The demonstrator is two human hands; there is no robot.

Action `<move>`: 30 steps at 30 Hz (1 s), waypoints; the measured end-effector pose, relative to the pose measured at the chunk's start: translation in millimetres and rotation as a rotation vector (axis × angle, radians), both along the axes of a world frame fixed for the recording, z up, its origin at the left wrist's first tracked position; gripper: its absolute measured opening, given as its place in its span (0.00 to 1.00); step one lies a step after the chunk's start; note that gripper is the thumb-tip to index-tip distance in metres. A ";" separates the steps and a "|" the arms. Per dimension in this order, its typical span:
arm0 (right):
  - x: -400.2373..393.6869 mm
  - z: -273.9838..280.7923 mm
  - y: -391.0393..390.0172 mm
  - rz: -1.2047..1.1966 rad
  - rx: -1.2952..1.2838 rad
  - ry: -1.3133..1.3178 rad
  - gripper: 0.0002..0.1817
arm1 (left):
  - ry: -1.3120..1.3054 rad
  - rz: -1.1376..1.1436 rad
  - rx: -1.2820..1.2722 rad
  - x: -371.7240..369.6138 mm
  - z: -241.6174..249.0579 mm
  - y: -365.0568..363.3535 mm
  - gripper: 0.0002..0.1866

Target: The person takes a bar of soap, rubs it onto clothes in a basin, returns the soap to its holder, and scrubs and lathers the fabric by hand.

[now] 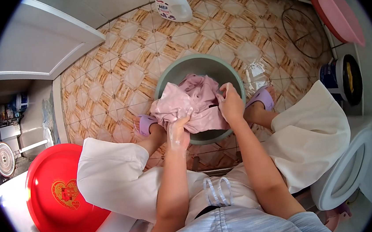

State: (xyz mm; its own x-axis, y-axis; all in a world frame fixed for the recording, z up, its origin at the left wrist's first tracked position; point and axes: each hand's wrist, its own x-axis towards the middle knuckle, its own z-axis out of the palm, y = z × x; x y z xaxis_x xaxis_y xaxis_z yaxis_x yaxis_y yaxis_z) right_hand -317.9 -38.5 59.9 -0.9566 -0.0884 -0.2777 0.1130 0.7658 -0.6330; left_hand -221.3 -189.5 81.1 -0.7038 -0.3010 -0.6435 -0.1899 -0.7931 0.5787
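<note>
A wet pink garment [194, 106] is bunched over a grey-green basin [230, 70] that stands on the floor between my feet. My left hand [178, 133], with white suds on its wrist, has its fingers closed on the cloth's near left side. On the other side, my right hand [231, 104] pinches the garment's right edge, its fingers curled over the fabric. Part of the cloth hangs over the basin's left rim, and the rest lies inside. The bottom of the basin is mostly hidden.
A white detergent bottle [174, 4] stands beyond the basin. To my left is a red basin [87, 222]; to my right are a toilet seat [325, 192] and a dark blue container [329, 79]. A pink basin [340, 12] leans by the right wall. The tiled floor [124, 64] looks wet.
</note>
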 end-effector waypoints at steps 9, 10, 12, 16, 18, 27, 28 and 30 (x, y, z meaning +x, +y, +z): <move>-5.6 -2.4 10.5 0.402 -0.030 0.103 0.13 | 0.046 -0.001 -0.087 -5.8 12.1 -23.4 0.28; -1.3 -1.3 7.0 0.209 -0.243 0.181 0.10 | 0.049 0.002 -0.088 -6.9 8.4 -26.9 0.28; -3.5 5.1 2.3 0.147 -0.394 0.206 0.09 | -0.092 0.115 -0.150 -9.1 -3.6 -34.8 0.24; 25.1 52.8 -31.9 0.087 -0.735 0.161 0.11 | 0.114 0.188 0.161 -17.5 9.2 -19.4 0.18; 53.6 58.6 -57.7 0.278 -0.738 0.218 0.19 | 0.258 0.148 0.241 -13.4 -16.8 -11.6 0.18; 17.0 5.3 -52.2 0.021 -0.198 0.201 0.13 | 0.109 -0.119 0.249 -7.4 -31.0 27.6 0.19; 20.8 5.2 -49.0 0.007 -0.271 0.201 0.13 | 0.031 -0.075 0.207 -11.6 -32.2 25.9 0.17; 47.9 17.7 -51.4 0.141 -0.285 0.332 0.12 | -0.096 -0.054 0.258 -16.3 -11.7 15.1 0.14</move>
